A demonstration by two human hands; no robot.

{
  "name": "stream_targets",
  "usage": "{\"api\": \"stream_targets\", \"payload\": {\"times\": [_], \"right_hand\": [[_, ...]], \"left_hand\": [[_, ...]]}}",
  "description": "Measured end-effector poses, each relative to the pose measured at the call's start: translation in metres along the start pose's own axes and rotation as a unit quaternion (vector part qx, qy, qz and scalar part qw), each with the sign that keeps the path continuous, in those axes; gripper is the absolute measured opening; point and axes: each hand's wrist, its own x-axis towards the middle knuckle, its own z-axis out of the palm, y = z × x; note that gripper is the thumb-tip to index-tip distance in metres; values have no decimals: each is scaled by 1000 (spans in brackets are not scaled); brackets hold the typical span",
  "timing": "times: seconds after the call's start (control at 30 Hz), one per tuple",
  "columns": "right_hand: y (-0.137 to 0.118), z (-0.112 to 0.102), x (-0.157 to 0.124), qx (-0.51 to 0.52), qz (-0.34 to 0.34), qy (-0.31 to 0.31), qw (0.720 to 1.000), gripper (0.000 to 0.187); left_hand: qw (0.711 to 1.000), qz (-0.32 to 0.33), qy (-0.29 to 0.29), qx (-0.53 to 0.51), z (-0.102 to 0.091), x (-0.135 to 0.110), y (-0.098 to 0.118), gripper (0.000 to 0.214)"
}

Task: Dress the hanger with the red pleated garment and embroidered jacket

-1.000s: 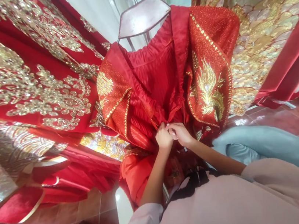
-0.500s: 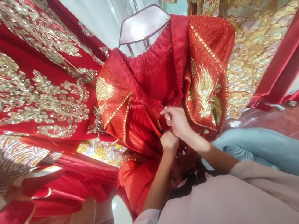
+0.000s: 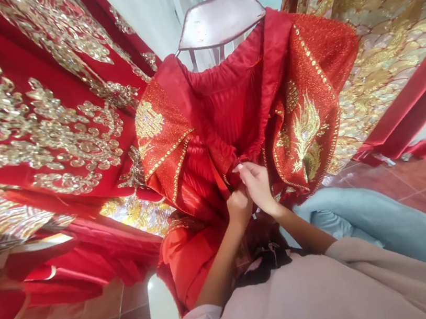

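A red robe (image 3: 230, 109) with gold embroidery hangs from a wide brown hanger (image 3: 220, 18) in front of me. Its front edges meet at the middle, where both my hands work. My left hand (image 3: 239, 207) is closed, pinching the red cloth at the lower front. My right hand (image 3: 257, 185) sits just above and to the right, fingers curled on the robe's front edge. A gold phoenix panel (image 3: 304, 131) hangs to the right of my hands, and a gold-patterned lapel (image 3: 158, 135) to the left.
More red and gold garments (image 3: 34, 126) hang close on the left, and a gold scale-patterned one (image 3: 376, 25) on the right. Pale blue cloth (image 3: 371, 216) lies at my right elbow. Reddish floor tiles (image 3: 417, 178) show below on both sides.
My hands were level and together a second ago. The right hand then rose above the left and has come back down a little, close beside it. The view shifted slightly.
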Motion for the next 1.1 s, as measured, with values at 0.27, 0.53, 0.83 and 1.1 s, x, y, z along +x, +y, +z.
{"api": "stream_targets", "payload": {"times": [0.27, 0.53, 0.83, 1.1], "right_hand": [[-8, -9, 18, -160, -110, 3, 981, 23], [10, -37, -17, -231, -133, -81, 961, 23], [17, -46, -28, -297, -101, -158, 936, 24], [4, -74, 15, -203, 15, -221, 954, 29]], "left_hand": [[995, 12, -80, 58, -14, -1, 18, 26], [994, -34, -100, 7, -21, 5, 13, 26], [913, 101, 120, -376, -34, 5, 18, 43], [866, 20, 144, -479, -30, 0, 21, 42]]}}
